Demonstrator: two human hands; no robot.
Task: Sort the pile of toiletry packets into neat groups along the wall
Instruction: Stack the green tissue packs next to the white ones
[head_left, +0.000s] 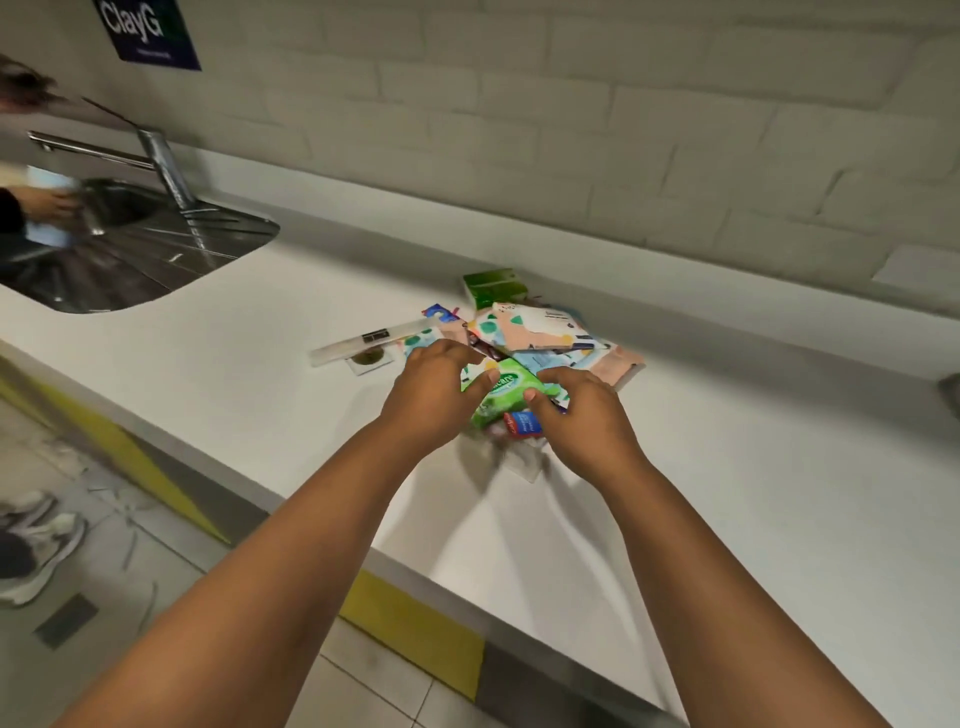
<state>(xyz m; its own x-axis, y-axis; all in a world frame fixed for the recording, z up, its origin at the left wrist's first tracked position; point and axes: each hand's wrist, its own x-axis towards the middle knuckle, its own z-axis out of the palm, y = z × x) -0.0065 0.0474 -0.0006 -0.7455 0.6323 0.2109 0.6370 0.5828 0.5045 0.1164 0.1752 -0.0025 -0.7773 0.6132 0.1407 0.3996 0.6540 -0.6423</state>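
A pile of toiletry packets (540, 338) lies on the white counter (260, 395) close to the wall. On top sit patterned pink-and-teal packets (535, 327); a green box (493, 287) stands behind them. At the front lies a green wipes packet (506, 392), with a small red-and-blue packet (523, 423) under it. My left hand (434, 395) grips the green packet's left end, thumb on top. My right hand (584, 413) grips its right end. A long clear tube (371, 340) lies left of the pile.
A steel sink with drainer (140, 249) and tap (161, 156) is set in the counter at the left, where another person's hand (49, 205) holds something pale. The brick wall (623, 156) runs behind. The counter's front edge (415, 571) drops to a tiled floor.
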